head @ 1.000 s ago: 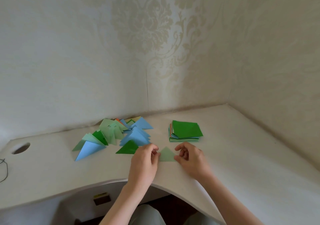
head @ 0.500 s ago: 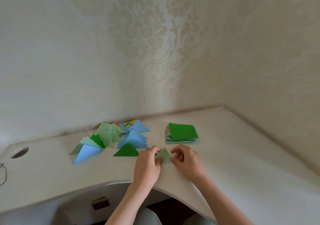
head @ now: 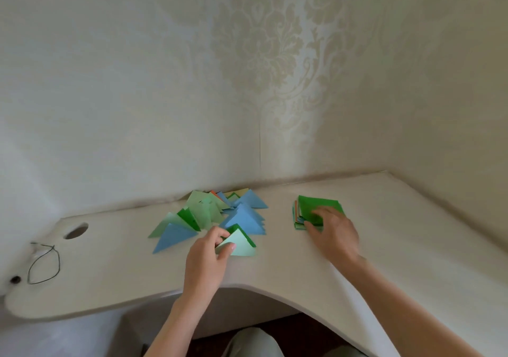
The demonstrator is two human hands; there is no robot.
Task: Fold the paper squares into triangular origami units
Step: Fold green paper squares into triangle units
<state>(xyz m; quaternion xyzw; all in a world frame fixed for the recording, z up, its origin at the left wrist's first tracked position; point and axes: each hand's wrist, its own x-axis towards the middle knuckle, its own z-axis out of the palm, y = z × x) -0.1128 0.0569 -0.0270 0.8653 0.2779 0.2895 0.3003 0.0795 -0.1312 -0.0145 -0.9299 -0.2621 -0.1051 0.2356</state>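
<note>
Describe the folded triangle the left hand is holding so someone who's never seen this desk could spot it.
Start at the white desk and find the heap of folded triangles near the back wall. At its front edge, the left hand pinches a pale green triangle. It lies nearest the person, overlapping a dark green triangle.

The folded paper triangle (head: 242,245) under the left hand (head: 206,257) was pale mint green over a darker green triangle (head: 242,233). The heap of folded paper triangles (head: 220,213) mixed sky blue, light green, dark green, orange and yellow. The square paper stack (head: 316,206) showed dark green on top. The desk (head: 412,246) was cream; the wallpaper (head: 261,54) bore a beige damask pattern.
</note>
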